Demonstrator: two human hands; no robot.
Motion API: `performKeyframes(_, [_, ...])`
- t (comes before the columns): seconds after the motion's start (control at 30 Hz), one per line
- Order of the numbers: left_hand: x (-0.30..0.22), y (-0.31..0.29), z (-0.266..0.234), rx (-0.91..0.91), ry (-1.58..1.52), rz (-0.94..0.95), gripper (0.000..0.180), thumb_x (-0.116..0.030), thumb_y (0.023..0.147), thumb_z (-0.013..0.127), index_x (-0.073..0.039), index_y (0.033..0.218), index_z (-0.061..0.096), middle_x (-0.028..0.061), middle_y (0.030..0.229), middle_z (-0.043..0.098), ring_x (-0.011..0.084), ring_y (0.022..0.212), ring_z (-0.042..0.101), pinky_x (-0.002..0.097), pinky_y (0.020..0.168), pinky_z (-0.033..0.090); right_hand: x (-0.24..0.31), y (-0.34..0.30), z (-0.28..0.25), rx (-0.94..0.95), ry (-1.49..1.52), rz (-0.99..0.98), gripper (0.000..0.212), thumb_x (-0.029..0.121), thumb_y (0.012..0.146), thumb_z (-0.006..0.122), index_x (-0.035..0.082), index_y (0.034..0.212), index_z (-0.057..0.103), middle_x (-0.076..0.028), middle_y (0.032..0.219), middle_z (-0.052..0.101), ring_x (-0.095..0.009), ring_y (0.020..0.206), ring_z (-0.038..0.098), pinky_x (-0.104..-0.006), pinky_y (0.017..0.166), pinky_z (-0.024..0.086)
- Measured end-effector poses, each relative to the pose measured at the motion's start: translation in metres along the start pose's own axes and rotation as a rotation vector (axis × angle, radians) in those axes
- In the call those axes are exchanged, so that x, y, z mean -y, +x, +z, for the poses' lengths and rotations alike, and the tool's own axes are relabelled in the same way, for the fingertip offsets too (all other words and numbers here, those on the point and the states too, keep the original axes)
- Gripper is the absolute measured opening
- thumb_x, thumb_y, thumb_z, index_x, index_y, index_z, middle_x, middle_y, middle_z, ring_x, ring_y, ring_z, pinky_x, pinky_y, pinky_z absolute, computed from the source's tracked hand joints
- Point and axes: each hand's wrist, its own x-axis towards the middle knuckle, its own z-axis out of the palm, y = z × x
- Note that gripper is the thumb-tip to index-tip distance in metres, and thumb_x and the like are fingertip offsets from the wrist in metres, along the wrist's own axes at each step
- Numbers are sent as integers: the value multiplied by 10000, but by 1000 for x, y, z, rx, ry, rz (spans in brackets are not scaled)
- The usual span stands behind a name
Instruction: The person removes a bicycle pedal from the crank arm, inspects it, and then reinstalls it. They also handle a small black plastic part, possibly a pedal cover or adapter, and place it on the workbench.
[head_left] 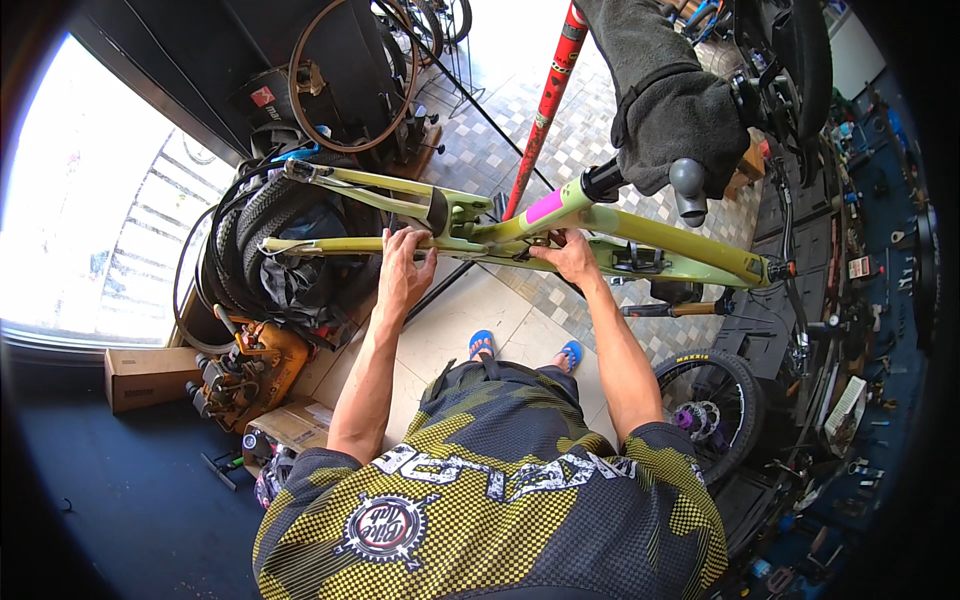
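Observation:
A yellow-green bicycle frame [680, 238] hangs across in front of me, with its rear stays reaching to the left. My left hand [405, 268] grips the nearer rear stay [335, 246], its fingers over the top and thumb on the near side. At the frame's middle, near the pivot area, my right hand [572, 258] has thumb and index finger closed together against the frame. Whatever sits between those fingertips is too small to make out. A pink patch [545, 206] marks the seat tube, and a black seatpost [602, 182] rises from it.
A dark cloth [670, 120] wraps the stand's clamp above the frame; a red pole [548, 110] stands behind. Tyres [265, 215] pile up at left, beside an orange machine [265, 355] and a cardboard box [150, 380]. A wheel [715, 410] and wall tools [870, 300] are at right.

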Motion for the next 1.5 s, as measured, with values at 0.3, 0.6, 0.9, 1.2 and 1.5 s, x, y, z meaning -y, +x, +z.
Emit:
performKeyframes(0.3, [-2, 1, -1, 15, -6, -13, 331, -136, 908, 769, -72, 1221, 681, 162, 1248, 672, 371, 1265, 604, 596, 1266, 286, -2, 0, 0, -15, -5, -2, 516, 57, 820, 898, 31, 1284, 673, -73, 1221, 727, -213, 1170, 668, -369, 1070, 512])
performKeyframes(0.6, [-2, 1, -1, 11, 4, -13, 329, -138, 906, 777, -67, 1214, 687, 169, 1250, 671, 375, 1262, 607, 597, 1267, 286, -1, -1, 2, -27, 32, -16, 526, 77, 815, 900, 37, 1290, 679, -83, 1211, 734, -224, 1156, 676, -376, 1070, 519])
performKeyframes(0.9, [-2, 1, -1, 4, -9, -5, 325, -125, 902, 772, -70, 1209, 682, 159, 1232, 673, 377, 1238, 615, 597, 1260, 296, -5, 0, 0, 6, 51, -12, 516, 10, 829, 875, 32, 1300, 665, -63, 1247, 721, -206, 1196, 662, -364, 1088, 499])
performKeyframes(1.2, [0, 0, -1, 7, -5, -8, 326, -132, 903, 772, -72, 1212, 683, 166, 1241, 671, 375, 1251, 610, 592, 1265, 290, 0, -1, 3, -18, 58, -22, 520, 55, 817, 895, 39, 1292, 683, -74, 1219, 739, -218, 1161, 674, -377, 1079, 510])
performKeyframes(1.5, [-1, 1, -1, 13, -3, -14, 326, -141, 910, 768, -72, 1217, 687, 169, 1244, 673, 372, 1260, 606, 594, 1271, 281, 2, -1, 2, -5, 42, -8, 522, 29, 823, 887, 37, 1296, 666, -65, 1218, 725, -209, 1165, 670, -367, 1072, 510])
